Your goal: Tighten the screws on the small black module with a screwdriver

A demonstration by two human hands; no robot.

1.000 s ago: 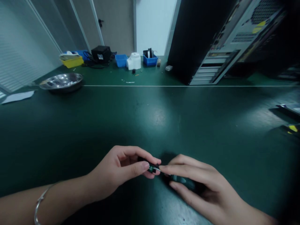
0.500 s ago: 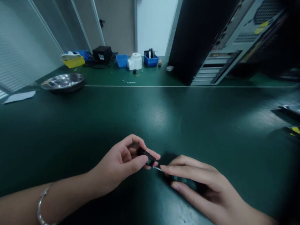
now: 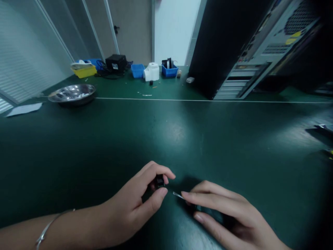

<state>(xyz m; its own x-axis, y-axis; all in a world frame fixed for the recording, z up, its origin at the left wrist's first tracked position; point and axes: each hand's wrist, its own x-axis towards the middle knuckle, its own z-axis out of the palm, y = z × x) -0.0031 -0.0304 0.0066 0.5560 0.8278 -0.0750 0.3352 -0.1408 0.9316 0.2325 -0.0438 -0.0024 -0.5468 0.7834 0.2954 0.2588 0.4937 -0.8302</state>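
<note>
My left hand pinches a small black part between thumb and fingers, just above the green table. My right hand lies low on the table to its right, fingers closed around a dark-handled tool whose thin metal tip points left toward the part. A short gap separates the tip from the part. Most of the tool's handle is hidden under my fingers. A thin bracelet sits on my left wrist.
A steel bowl stands at the far left, with a white paper beside it. Blue and yellow bins, a black box and a white device line the back. An open computer case stands at the right rear.
My left hand has turned the black part and pulled it off the tool tip, which touched it earlier. My right hand stayed almost where it was.
</note>
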